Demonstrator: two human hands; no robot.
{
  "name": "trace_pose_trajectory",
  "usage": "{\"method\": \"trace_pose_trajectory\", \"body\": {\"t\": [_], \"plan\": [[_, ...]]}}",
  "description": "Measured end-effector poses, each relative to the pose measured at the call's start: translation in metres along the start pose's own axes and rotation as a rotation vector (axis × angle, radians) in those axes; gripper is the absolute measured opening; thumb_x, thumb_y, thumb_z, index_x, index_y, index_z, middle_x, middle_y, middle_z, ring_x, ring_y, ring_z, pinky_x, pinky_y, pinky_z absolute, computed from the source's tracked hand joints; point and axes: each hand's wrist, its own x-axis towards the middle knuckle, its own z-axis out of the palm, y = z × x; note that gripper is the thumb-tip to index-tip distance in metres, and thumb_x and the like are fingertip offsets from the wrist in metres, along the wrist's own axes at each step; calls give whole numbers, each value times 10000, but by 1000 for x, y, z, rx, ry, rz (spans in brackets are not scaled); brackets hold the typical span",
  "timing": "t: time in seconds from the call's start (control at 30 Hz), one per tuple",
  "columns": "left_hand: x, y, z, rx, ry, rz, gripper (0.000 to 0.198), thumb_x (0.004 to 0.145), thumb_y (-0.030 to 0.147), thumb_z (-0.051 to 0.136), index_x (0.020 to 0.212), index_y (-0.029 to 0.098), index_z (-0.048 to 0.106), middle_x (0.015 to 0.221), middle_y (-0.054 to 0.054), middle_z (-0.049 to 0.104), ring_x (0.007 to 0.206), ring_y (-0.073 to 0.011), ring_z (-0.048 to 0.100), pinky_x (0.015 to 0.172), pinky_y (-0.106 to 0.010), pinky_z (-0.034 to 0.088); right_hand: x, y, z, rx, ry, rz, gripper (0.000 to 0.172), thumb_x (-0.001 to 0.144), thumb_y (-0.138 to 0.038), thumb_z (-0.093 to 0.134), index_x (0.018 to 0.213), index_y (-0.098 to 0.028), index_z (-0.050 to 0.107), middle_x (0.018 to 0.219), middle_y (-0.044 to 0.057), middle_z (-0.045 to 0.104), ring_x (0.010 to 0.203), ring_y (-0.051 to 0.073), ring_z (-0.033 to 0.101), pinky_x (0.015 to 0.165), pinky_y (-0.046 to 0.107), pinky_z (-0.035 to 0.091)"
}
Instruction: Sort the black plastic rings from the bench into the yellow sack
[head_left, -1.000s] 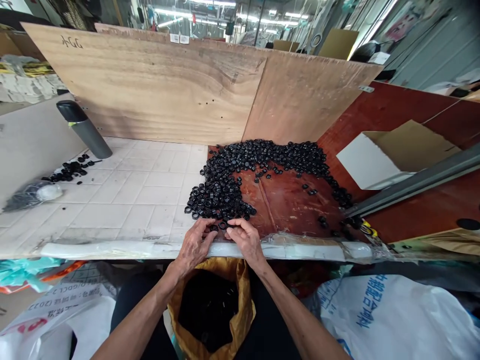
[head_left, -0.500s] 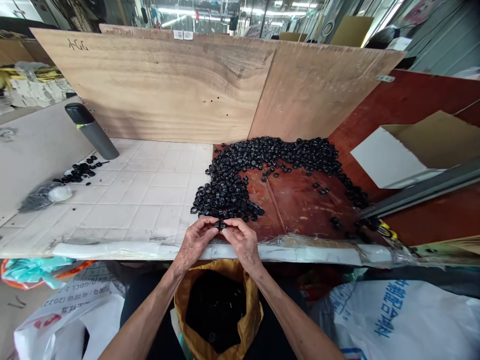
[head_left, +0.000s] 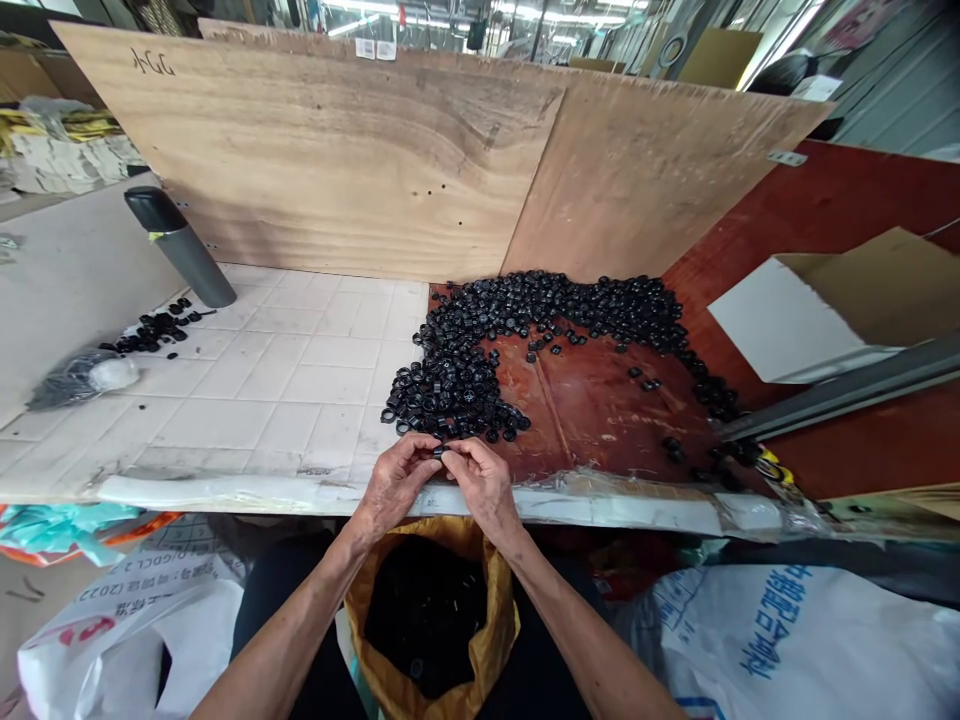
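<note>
My left hand [head_left: 394,482] and my right hand [head_left: 484,483] meet at the table's front edge, fingertips pinched together on a small black ring [head_left: 438,452] held between them. Just beyond them lies a large curved heap of black rings [head_left: 480,345] spread over the red board. Below my hands, between my forearms, an open yellow sack [head_left: 427,615] holds more black pieces.
Upright plywood boards [head_left: 337,150] wall the back of the table. A grey flask [head_left: 180,247] leans at the left, with a small pile of black parts [head_left: 154,330] and a plastic bag [head_left: 82,377]. An open carton [head_left: 832,305] sits right. White printed sacks [head_left: 795,640] lie below.
My hands lifted off the pile's near edge and came together, pinching one black ring between the fingertips. The view shifted slightly.
</note>
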Motion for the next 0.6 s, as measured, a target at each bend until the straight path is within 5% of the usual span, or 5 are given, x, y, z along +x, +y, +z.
{"method": "trace_pose_trajectory", "body": {"t": [0.13, 0.23, 0.33, 0.5, 0.6], "plan": [[-1, 2, 0, 33, -7, 3, 261, 897, 372, 737, 1076, 186, 694, 1073, -44, 673, 938, -161, 681, 888, -298, 574, 0, -4, 2, -194, 31, -75, 321, 931, -394, 648, 675, -203, 616, 656, -13, 583, 603, 127, 544, 607, 250, 466], [-1, 5, 1, -7, -3, -5, 252, 898, 367, 737, 1067, 187, 687, 1056, -40, 677, 932, -160, 680, 889, -297, 570, -3, -3, 2, -166, 57, -85, 194, 923, -391, 661, 915, -200, 695, 704, -16, 617, 610, 133, 560, 625, 254, 486], [-1, 7, 1, -10, -7, -14, 244, 904, 354, 732, 1079, 190, 685, 1043, -42, 685, 922, -160, 675, 870, -289, 567, -7, -1, -1, -109, -8, -148, 263, 936, -358, 635, 1140, -204, 697, 902, 33, 686, 726, 157, 635, 690, 270, 526], [-2, 3, -1, 45, -7, -11, 251, 913, 362, 718, 1092, 188, 689, 1077, -59, 675, 922, -166, 661, 869, -295, 554, -6, 0, -1, -215, 46, -148, 305, 967, -374, 605, 723, -196, 652, 631, -20, 588, 533, 114, 497, 560, 247, 418], [-2, 2, 0, 27, 4, -15, 253, 917, 369, 711, 1095, 191, 684, 1062, -57, 672, 919, -169, 654, 864, -294, 552, -6, -3, 0, -209, 61, -165, 250, 963, -374, 594, 809, -191, 665, 644, -29, 582, 540, 111, 499, 562, 241, 412]]}}
